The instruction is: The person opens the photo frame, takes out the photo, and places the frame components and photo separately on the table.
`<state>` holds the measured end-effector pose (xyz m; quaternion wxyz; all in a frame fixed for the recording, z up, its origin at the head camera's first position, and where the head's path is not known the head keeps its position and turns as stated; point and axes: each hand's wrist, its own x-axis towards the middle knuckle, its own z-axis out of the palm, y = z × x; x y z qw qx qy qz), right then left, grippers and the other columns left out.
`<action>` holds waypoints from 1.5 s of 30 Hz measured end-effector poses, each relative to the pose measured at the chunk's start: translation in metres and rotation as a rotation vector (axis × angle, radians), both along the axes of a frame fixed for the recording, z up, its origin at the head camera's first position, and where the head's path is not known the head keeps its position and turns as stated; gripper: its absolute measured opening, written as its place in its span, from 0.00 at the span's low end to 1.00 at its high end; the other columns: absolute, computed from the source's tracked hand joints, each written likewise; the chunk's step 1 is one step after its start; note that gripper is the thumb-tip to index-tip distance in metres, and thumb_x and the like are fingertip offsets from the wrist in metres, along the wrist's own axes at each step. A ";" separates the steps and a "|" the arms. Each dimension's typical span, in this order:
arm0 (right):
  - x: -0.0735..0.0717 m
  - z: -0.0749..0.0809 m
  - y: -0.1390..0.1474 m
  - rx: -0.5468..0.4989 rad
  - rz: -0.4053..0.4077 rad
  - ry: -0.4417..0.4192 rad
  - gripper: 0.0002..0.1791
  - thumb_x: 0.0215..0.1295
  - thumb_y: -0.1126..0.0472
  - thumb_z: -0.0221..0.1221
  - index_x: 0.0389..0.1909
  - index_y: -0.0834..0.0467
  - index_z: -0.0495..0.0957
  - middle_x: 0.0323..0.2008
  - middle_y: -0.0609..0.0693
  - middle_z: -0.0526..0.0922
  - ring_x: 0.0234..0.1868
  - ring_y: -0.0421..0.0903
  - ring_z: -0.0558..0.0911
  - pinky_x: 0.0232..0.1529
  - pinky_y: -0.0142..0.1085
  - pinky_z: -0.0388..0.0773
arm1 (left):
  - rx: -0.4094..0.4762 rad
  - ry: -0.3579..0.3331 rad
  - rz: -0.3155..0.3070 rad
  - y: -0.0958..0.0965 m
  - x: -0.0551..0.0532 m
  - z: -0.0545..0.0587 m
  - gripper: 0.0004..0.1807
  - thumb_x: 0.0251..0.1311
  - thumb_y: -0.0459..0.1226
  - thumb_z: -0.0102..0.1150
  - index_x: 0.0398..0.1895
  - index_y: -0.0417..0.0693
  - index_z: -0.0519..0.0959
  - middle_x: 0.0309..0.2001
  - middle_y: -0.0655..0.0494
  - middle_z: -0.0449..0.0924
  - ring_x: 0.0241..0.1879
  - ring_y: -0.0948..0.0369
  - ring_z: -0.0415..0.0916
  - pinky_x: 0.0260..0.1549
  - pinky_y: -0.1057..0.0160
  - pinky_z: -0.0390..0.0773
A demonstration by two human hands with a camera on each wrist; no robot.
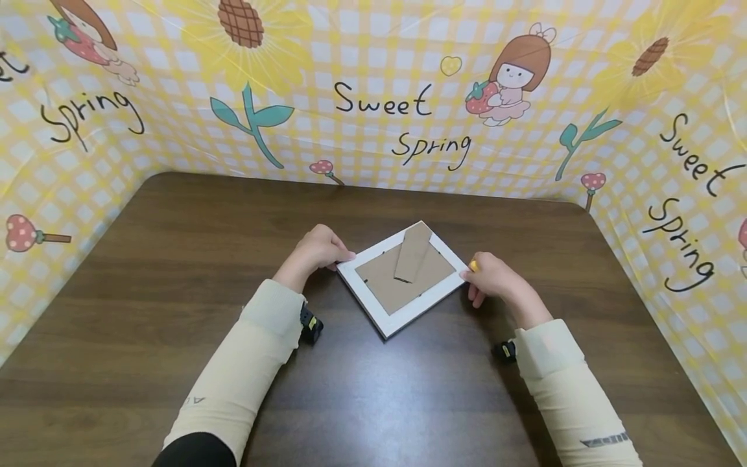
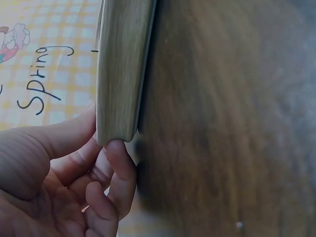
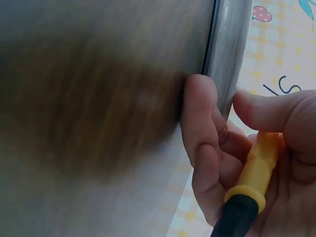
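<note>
A white picture frame (image 1: 393,319) lies face down in the head view, turned so its corners point sideways and toward me. Its brown backing board (image 1: 379,279) and a brown easel stand (image 1: 414,253) show. My left hand (image 1: 318,248) pinches the left corner; in the left wrist view its thumb lies on the back face and a finger touches the corner from below. My right hand (image 1: 493,275) pinches the right corner between thumb and fingers. That hand also holds a yellow-and-black handled tool (image 3: 261,163) against its palm; the tool's far end is out of view.
The dark wooden table (image 1: 146,305) extends around the frame on all sides. A yellow checked cloth (image 1: 373,130) printed with flowers and "Sweet Spring" stands along the back and both sides of the table. A black wrist camera (image 1: 311,324) sits beside the left cuff.
</note>
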<state>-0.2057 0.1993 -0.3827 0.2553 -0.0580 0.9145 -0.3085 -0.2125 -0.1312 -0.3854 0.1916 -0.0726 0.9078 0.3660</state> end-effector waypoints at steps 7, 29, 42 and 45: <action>0.001 0.000 -0.002 -0.016 0.002 -0.009 0.09 0.75 0.65 0.49 0.42 0.70 0.66 0.18 0.56 0.81 0.15 0.45 0.83 0.32 0.38 0.83 | -0.005 -0.011 0.017 -0.001 -0.001 0.001 0.15 0.61 0.44 0.67 0.40 0.40 0.87 0.41 0.48 0.82 0.30 0.60 0.76 0.34 0.62 0.76; -0.048 0.022 -0.013 0.028 -0.127 0.051 0.15 0.75 0.61 0.50 0.48 0.71 0.75 0.27 0.55 0.81 0.21 0.41 0.81 0.22 0.33 0.72 | 0.457 -0.079 0.162 -0.012 0.056 -0.007 0.19 0.72 0.37 0.53 0.53 0.26 0.75 0.29 0.50 0.76 0.21 0.66 0.83 0.22 0.75 0.77; -0.075 0.013 -0.053 0.052 -0.050 0.065 0.14 0.73 0.62 0.53 0.48 0.70 0.79 0.16 0.46 0.67 0.14 0.37 0.63 0.18 0.29 0.63 | 0.438 -0.072 0.139 0.010 0.066 -0.013 0.19 0.74 0.40 0.50 0.44 0.28 0.79 0.20 0.53 0.83 0.17 0.67 0.81 0.17 0.74 0.71; -0.076 0.013 -0.060 0.146 0.014 0.085 0.14 0.72 0.61 0.54 0.48 0.67 0.79 0.19 0.47 0.66 0.14 0.38 0.63 0.18 0.30 0.63 | 0.426 -0.084 0.131 0.008 0.064 -0.012 0.18 0.75 0.40 0.49 0.41 0.29 0.78 0.20 0.53 0.83 0.16 0.67 0.81 0.16 0.74 0.68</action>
